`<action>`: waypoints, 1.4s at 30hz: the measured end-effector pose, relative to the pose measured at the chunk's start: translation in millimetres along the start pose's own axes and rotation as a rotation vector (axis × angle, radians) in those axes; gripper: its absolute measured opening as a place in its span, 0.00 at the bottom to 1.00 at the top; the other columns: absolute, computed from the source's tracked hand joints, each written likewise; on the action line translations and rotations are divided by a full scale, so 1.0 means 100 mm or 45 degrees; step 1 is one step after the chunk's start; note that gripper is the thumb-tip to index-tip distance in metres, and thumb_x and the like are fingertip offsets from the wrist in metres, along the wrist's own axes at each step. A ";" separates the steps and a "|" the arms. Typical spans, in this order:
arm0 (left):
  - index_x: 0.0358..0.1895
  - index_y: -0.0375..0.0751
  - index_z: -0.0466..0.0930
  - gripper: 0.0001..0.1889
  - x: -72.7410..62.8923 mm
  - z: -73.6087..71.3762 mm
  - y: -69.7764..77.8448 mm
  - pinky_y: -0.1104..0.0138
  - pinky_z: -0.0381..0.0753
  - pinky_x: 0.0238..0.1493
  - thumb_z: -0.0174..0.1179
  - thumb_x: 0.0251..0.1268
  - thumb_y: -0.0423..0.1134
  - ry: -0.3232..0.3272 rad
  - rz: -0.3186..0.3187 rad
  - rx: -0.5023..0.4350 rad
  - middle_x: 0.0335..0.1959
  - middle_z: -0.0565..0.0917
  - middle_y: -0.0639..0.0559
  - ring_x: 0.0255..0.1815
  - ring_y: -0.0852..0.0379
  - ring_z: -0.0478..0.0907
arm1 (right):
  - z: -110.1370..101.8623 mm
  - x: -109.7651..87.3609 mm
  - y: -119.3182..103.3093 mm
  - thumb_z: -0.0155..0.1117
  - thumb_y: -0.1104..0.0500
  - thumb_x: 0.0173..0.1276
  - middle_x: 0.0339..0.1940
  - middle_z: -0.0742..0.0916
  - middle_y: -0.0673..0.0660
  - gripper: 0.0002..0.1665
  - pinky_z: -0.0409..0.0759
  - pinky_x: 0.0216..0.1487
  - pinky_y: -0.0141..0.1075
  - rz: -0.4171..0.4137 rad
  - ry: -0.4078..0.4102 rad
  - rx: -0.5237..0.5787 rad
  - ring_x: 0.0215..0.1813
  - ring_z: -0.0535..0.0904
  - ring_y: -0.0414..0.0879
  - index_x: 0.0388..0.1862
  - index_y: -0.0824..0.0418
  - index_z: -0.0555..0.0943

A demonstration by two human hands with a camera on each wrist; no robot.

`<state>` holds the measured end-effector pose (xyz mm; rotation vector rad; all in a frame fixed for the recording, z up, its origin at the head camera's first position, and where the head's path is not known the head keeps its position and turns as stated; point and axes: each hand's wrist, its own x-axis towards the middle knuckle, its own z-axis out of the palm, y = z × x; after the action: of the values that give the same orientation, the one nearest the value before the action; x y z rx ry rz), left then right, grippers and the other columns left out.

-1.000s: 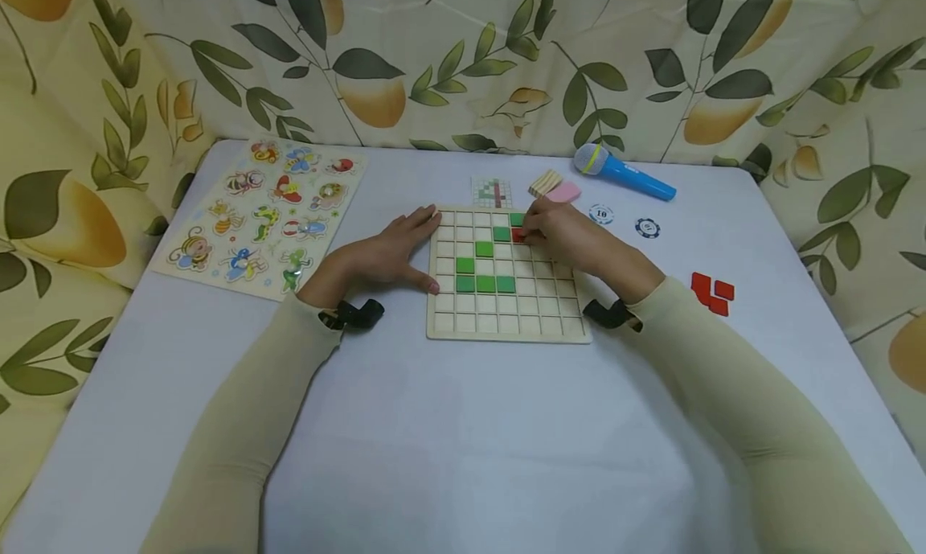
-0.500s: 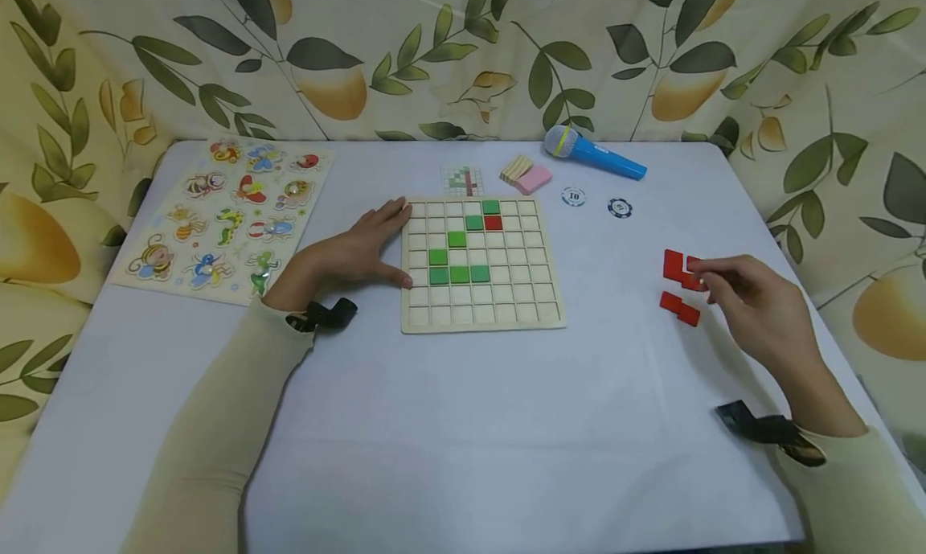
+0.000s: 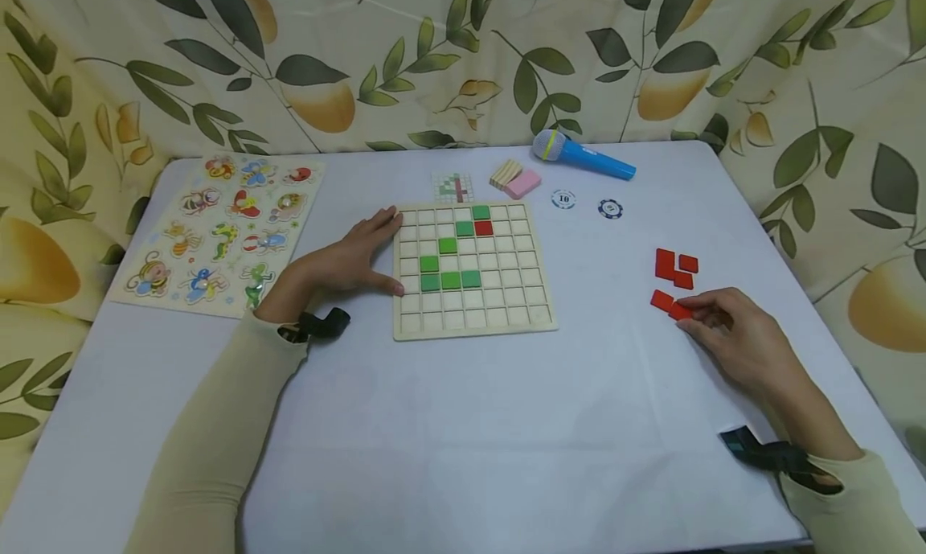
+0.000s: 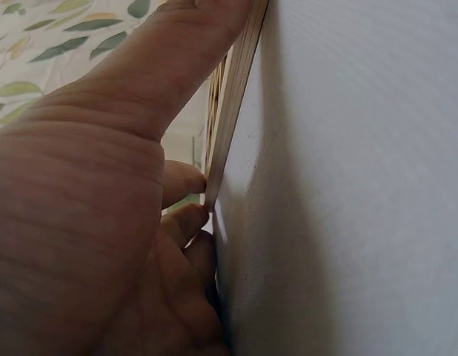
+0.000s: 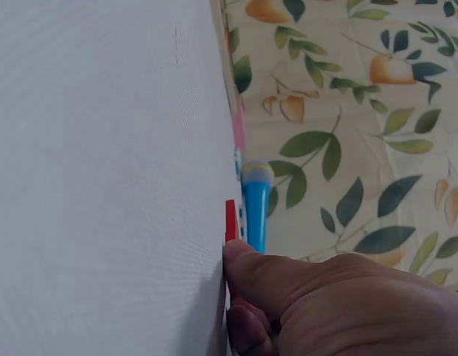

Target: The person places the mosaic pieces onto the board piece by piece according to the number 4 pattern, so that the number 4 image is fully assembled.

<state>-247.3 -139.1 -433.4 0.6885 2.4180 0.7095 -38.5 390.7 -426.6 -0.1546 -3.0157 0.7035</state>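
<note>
A wooden grid board (image 3: 473, 319) lies on the table, with several green tiles (image 3: 450, 280) and one red tile (image 3: 483, 228) set in its squares. My left hand (image 3: 343, 258) rests along the board's left side, fingers and thumb spread and touching the edge. In the left wrist view, the thumb and fingertips meet the board's side (image 4: 233, 100). Off to the right, my right hand (image 3: 745, 337) pinches a small red tile (image 3: 679, 310) between thumb and forefinger, low at the tabletop. Several other red tiles (image 3: 665, 263) lie just beyond it.
Behind the board lies a small pattern card (image 3: 452, 188). Nearby are a striped block (image 3: 506, 174), a pink piece (image 3: 522, 184), a blue toy microphone (image 3: 589, 158) and two round chips (image 3: 610, 208). An insect picture board (image 3: 217, 232) lies at the left.
My right hand has let go of the red tile on the board and moved right to the loose red tiles, then nearer to me onto a lower one. My left hand stays at the board.
</note>
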 end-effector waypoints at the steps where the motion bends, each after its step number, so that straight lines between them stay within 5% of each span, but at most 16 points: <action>1: 0.90 0.54 0.33 0.67 0.00 0.00 0.00 0.42 0.37 0.91 0.78 0.59 0.61 0.000 -0.002 0.001 0.92 0.29 0.57 0.92 0.43 0.25 | 0.01 0.00 0.00 0.72 0.64 0.72 0.54 0.81 0.68 0.22 0.63 0.39 0.07 -0.003 0.000 0.000 0.52 0.76 0.60 0.63 0.66 0.81; 10: 0.90 0.55 0.34 0.67 0.02 -0.01 -0.03 0.43 0.36 0.91 0.78 0.59 0.61 -0.010 -0.028 -0.001 0.91 0.29 0.59 0.92 0.44 0.25 | -0.02 0.07 -0.19 0.75 0.65 0.69 0.54 0.81 0.66 0.22 0.64 0.39 0.09 -0.113 0.030 -0.035 0.49 0.78 0.59 0.60 0.66 0.83; 16: 0.90 0.54 0.34 0.68 0.00 -0.01 -0.09 0.43 0.35 0.91 0.78 0.58 0.61 0.001 -0.023 0.003 0.91 0.29 0.58 0.92 0.44 0.25 | 0.02 0.45 -0.90 0.78 0.67 0.66 0.49 0.85 0.59 0.21 0.73 0.43 0.16 -0.445 -0.025 -0.027 0.46 0.83 0.52 0.57 0.61 0.86; 24: 0.90 0.54 0.34 0.68 0.06 0.05 -0.10 0.44 0.35 0.91 0.78 0.58 0.61 -0.001 0.001 -0.025 0.91 0.29 0.58 0.92 0.44 0.25 | 0.39 1.18 -1.75 0.74 0.64 0.71 0.51 0.86 0.58 0.10 0.87 0.51 0.48 -0.666 -0.349 -0.026 0.51 0.81 0.51 0.50 0.57 0.89; 30: 0.90 0.54 0.34 0.68 0.12 0.11 -0.08 0.45 0.33 0.91 0.78 0.57 0.63 -0.015 0.028 -0.028 0.91 0.29 0.57 0.92 0.44 0.24 | 0.68 1.51 -1.91 0.73 0.65 0.72 0.48 0.87 0.56 0.05 0.84 0.52 0.45 -0.732 -0.416 0.010 0.49 0.81 0.50 0.43 0.57 0.89; 42: 0.90 0.54 0.34 0.68 0.04 -0.01 -0.05 0.47 0.33 0.92 0.78 0.58 0.61 0.010 -0.007 0.003 0.91 0.29 0.59 0.92 0.45 0.24 | 0.78 1.67 -2.08 0.75 0.68 0.68 0.48 0.89 0.60 0.05 0.87 0.60 0.50 -0.793 -0.404 0.010 0.54 0.85 0.54 0.41 0.62 0.91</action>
<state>-252.6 -140.7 -437.6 0.6807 2.4276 0.7082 -227.5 189.2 -401.1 0.9331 -3.0479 0.7152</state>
